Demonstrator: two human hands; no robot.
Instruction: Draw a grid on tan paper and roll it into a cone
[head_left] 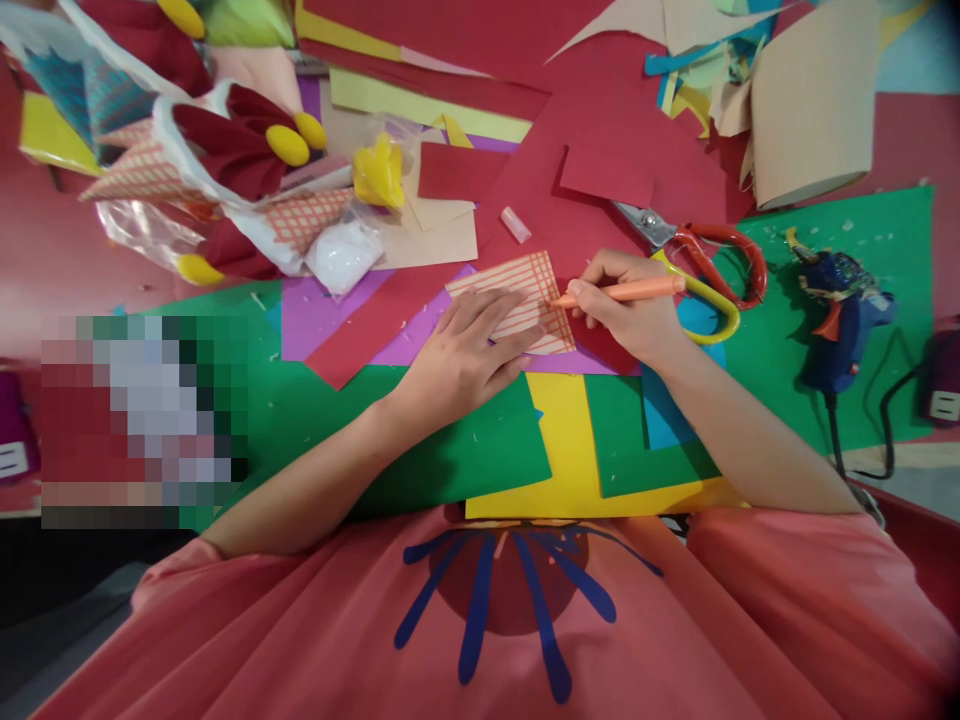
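Observation:
A cream piece of paper (551, 275) with orange stripes lies before me, crossed into a grid along its right side. My left hand (476, 335) rests flat on it, fingers spread and pressing it down. Between the fingers of my right hand (626, 305) is an orange felt-tip pen (645, 289), its tip on the gridded right part of the paper. The pen's small pale cap (515, 225) lies loose just beyond the paper. Scissors (712, 260) with red and yellow handles lie by my right hand, partly behind it.
Paper cones (300, 215) with orange grid patterns and dark red pieces lie at the back left. A blue glue gun (840, 330) with its cord is on the right. A beige paper cylinder (814, 110) stands at the back right. Green sheets (480, 440) and coloured scraps cover the table.

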